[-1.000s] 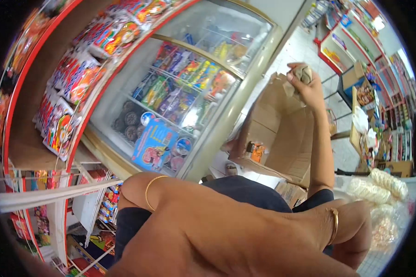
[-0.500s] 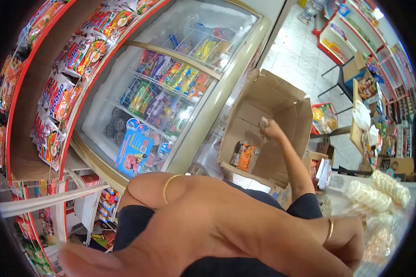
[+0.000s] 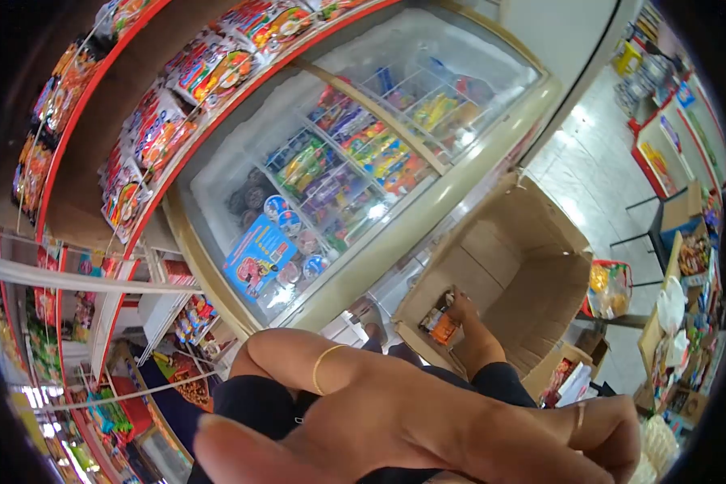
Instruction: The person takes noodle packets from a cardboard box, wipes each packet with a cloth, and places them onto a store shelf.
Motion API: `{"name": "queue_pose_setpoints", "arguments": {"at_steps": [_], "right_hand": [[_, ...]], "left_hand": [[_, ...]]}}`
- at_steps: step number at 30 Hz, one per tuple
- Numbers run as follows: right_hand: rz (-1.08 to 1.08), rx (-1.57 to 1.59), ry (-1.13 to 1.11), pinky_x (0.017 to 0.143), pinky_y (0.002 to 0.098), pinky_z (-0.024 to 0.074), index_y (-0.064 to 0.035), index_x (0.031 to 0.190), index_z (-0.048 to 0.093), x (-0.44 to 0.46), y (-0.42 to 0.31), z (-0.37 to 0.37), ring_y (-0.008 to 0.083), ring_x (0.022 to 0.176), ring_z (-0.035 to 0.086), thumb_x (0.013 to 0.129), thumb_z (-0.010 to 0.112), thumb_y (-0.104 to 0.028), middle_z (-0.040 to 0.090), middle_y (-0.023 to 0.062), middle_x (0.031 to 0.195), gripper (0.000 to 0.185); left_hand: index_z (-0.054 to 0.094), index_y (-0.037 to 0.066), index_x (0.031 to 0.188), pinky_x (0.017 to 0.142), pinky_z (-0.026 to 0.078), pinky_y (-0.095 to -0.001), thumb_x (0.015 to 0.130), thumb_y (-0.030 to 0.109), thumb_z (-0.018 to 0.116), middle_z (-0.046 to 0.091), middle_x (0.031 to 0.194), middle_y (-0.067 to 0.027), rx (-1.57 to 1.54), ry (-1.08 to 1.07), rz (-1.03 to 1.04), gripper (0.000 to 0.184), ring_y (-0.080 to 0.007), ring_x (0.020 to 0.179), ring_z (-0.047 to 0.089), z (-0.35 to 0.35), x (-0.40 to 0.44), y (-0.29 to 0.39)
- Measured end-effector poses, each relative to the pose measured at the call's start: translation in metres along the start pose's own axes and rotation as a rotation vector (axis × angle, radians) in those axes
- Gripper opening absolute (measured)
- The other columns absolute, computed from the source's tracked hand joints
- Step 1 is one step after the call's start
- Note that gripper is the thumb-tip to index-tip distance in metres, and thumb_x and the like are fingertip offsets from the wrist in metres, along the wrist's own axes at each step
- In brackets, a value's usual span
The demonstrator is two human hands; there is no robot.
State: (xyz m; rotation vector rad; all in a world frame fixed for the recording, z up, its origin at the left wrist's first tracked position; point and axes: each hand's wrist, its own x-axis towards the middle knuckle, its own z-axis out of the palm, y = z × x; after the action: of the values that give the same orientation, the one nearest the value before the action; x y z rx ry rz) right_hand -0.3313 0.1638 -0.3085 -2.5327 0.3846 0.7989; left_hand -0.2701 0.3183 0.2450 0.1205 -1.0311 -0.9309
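Very close to the camera, my left hand (image 3: 427, 419) fills the lower part of the view. Its fingers are spread apart, some bent, with gold bands at two places, and nothing shows in them. Farther out, my right hand (image 3: 461, 310) reaches down inside a large cardboard box (image 3: 532, 292) on the floor. It is against an orange packet (image 3: 444, 329) that lies with small dark and pale items in the box's near left corner. The right fingertips are small and partly hidden, so whether they grip the packet is unclear. A dark sleeve (image 3: 502, 382) covers the upper right arm.
A glass-topped freezer (image 3: 492, 145) with packaged goods stands left of the box. Shelves of noodle packs (image 3: 210, 68) rise at far left. Right of the box are a red basket (image 3: 609, 289), a smaller carton (image 3: 552, 375), a dark chair (image 3: 657, 242) and a goods-laden table (image 3: 661, 319).
My right hand has moved from over the middle of the box down to the packet in its near left corner. The camera has turned, shifting the freezer and box rightward in view.
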Motion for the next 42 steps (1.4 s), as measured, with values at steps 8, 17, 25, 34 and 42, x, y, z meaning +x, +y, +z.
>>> {"name": "queue_pose_setpoints", "arguments": {"at_steps": [8, 17, 25, 34, 42], "right_hand": [[0.177, -0.146, -0.338, 0.083, 0.0399, 0.0451, -0.0098, 0.117, 0.048, -0.001, -0.016, -0.034, 0.0284, 0.105, 0.052, 0.062, 0.067, -0.019, 0.049, 0.0156, 0.118, 0.058], [0.084, 0.007, -0.294, 0.063, 0.0365, 0.0490, -0.0017, 0.100, 0.057, -0.031, -0.032, -0.118, 0.0284, 0.080, 0.061, 0.056, 0.069, -0.017, 0.060, 0.0171, 0.094, 0.048], [-0.268, 0.317, 0.042, 0.062, 0.0291, 0.0484, -0.0005, 0.084, 0.060, -0.151, -0.059, -0.288, 0.0140, 0.070, 0.060, 0.060, 0.067, -0.009, 0.063, 0.0107, 0.077, 0.027], [-0.540, 1.351, 0.022, 0.069, 0.0265, 0.0455, -0.0039, 0.098, 0.048, -0.243, -0.108, -0.326, 0.0132, 0.077, 0.054, 0.058, 0.060, 0.000, 0.055, 0.0035, 0.083, 0.043], [-0.576, 1.453, 0.242, 0.063, 0.0241, 0.0426, -0.0031, 0.088, 0.050, -0.259, -0.109, -0.293, 0.0105, 0.069, 0.051, 0.059, 0.058, 0.000, 0.053, 0.0014, 0.076, 0.031]], "left_hand": [[0.054, -0.004, 0.087, 0.085, 0.031, -0.0294, 0.070, 0.079, 0.024, 0.051, 0.090, -0.0113, 0.098, 0.021, -0.061, 0.090, -0.0229, 0.099, 0.040, -0.008, 0.005, -0.001], [0.053, 0.000, 0.090, 0.080, 0.040, -0.0323, 0.077, 0.067, 0.037, 0.051, 0.096, -0.0116, 0.284, 0.004, -0.014, 0.070, -0.0213, 0.093, 0.050, -0.017, -0.007, 0.002], [0.049, 0.000, 0.111, 0.087, 0.040, -0.0300, 0.083, 0.021, 0.058, 0.053, 0.110, -0.0097, 0.662, 1.100, -0.497, 0.037, -0.0171, 0.100, 0.052, -0.100, -0.195, -0.046], [0.039, -0.003, 0.120, 0.094, 0.036, -0.0341, 0.083, 0.018, 0.057, 0.049, 0.117, -0.0105, 0.721, 0.821, -0.275, 0.046, -0.0195, 0.104, 0.050, -0.120, -0.190, -0.082], [0.033, 0.004, 0.125, 0.085, 0.042, -0.0342, 0.083, 0.009, 0.056, 0.049, 0.113, -0.0060, 0.472, 1.010, -0.023, 0.048, -0.0175, 0.105, 0.047, -0.096, -0.172, -0.095]]}}
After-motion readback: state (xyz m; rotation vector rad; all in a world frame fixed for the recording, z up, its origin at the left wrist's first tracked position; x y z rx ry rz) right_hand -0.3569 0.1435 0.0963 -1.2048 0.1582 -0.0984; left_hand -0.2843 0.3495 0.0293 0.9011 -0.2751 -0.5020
